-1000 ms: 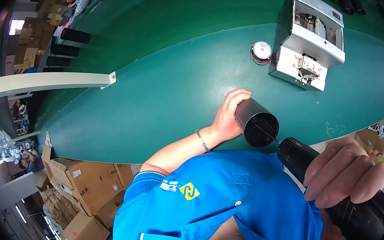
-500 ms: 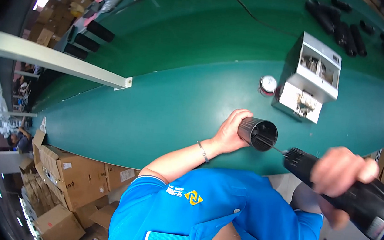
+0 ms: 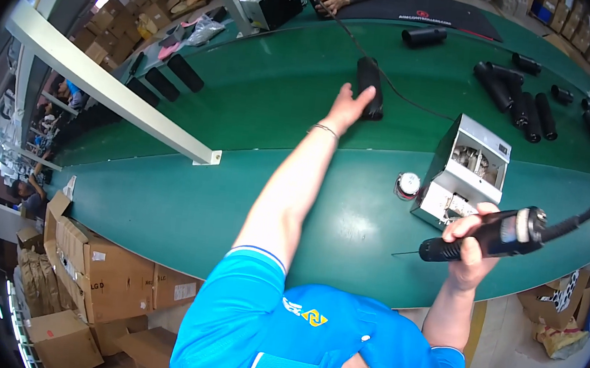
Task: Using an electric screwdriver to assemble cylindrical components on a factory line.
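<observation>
My left arm stretches far out over the green belt [image 3: 236,199]. At its end my left hand [image 3: 348,108] grips the near end of a black cylinder [image 3: 370,84] that lies on the belt beside a thin black cable. My right hand [image 3: 470,244] is close to my body, over the belt's near edge. It is closed around a black electric screwdriver [image 3: 500,233], whose thin bit points left and whose thick cable runs off to the upper right.
A grey metal box [image 3: 467,172] with an open front and a small round red-and-white object [image 3: 407,185] stand on the belt near my right hand. Several black cylinders [image 3: 523,100] lie at the far right. Another person's hand [image 3: 334,1] rests beyond the belt. Cardboard boxes [image 3: 92,270] stack below left.
My left arm has stretched out and carried the black cylinder from near my body to the far side of the belt. My right hand with the screwdriver has risen slightly.
</observation>
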Tool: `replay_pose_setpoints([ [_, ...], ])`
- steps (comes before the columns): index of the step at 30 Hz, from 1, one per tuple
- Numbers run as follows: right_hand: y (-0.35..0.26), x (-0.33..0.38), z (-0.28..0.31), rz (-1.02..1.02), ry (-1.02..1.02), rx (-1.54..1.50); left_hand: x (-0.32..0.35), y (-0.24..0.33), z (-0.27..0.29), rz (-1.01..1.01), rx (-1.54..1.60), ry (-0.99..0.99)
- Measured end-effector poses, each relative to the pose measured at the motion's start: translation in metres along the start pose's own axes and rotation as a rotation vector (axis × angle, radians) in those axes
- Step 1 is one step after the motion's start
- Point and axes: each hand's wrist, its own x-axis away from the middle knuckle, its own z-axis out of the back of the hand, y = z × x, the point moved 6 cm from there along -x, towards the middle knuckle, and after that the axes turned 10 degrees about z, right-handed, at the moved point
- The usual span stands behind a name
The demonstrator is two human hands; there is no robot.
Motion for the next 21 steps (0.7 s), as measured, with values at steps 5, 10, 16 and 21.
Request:
replay_pose_setpoints([
  [5,0.012,-0.002,0.001,-0.040,-0.029,0.074,0.028,-0.022,-0.057,-0.223,-0.532,-0.049],
  [10,0.011,-0.004,0.003,-0.034,-0.014,0.127,0.075,-0.036,-0.039,-0.427,-0.734,0.042],
  [16,0.011,-0.002,0.011,-0.055,0.034,0.243,0.112,-0.048,-0.025,-0.584,-0.810,0.087],
  [21,0.008,0.002,0.015,-0.034,0.052,0.310,0.120,-0.047,-0.023,-0.597,-0.733,0.110],
])
